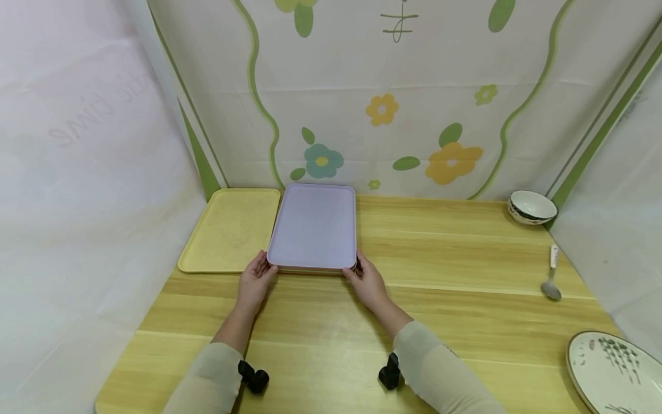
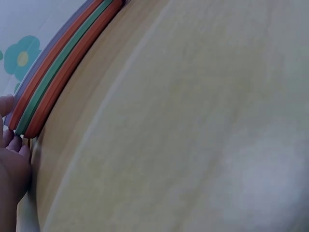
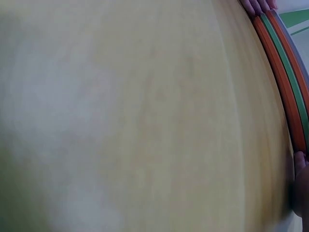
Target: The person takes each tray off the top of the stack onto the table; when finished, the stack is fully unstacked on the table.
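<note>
One of the hands [image 2: 14,166] pinches stacked coloured trays [image 2: 60,64] at a corner.

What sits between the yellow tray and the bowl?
The purple-topped tray stack, right beside the yellow tray; from there to the bowl, only bare table. The head view shows it.

Head view high, forward-down over the table [image 1: 455,322]; both wrist views low, close, tray stack [image 2: 59,64] in each.
</note>
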`<state>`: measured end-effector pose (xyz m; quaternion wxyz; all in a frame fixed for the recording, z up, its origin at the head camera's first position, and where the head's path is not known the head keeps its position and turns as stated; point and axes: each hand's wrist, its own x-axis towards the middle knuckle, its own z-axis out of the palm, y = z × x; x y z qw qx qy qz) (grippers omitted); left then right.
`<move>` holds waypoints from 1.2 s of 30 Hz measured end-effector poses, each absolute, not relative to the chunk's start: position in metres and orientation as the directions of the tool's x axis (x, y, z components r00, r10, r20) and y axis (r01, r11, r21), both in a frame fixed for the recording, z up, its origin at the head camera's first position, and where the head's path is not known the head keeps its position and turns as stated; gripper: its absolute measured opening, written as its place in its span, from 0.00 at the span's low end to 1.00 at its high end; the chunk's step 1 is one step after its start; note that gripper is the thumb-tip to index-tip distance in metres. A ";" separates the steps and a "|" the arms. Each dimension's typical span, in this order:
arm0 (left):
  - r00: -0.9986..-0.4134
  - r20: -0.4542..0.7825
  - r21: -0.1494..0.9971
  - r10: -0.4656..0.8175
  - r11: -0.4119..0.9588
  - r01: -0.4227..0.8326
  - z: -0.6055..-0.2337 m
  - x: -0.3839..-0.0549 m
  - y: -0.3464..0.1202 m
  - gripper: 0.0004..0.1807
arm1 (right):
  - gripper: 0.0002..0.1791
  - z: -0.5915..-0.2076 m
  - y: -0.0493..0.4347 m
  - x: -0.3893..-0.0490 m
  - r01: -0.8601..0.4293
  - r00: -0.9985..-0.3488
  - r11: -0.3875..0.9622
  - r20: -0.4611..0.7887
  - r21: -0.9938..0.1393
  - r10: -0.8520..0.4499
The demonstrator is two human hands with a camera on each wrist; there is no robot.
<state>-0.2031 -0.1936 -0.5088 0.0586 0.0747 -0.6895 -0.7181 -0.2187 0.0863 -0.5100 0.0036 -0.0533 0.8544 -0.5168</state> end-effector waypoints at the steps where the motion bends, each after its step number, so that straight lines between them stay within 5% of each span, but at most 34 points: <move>1: -0.981 -0.023 0.999 -0.191 -0.038 -0.016 -0.510 -0.203 -0.193 0.36 | 0.41 -0.510 0.086 -0.219 -0.087 -0.994 0.461 0.048 -0.883 -0.096; 21: -0.969 -0.037 0.998 -0.245 0.036 -0.047 -0.511 -0.207 -0.191 0.32 | 0.39 -0.504 0.086 -0.217 -0.073 -0.995 0.443 0.034 -0.894 -0.095; 36: -0.965 -0.066 0.998 -0.254 0.006 -0.070 -0.512 -0.209 -0.193 0.32 | 0.38 -0.483 0.080 -0.220 -0.179 -0.982 0.309 0.151 -0.934 -0.113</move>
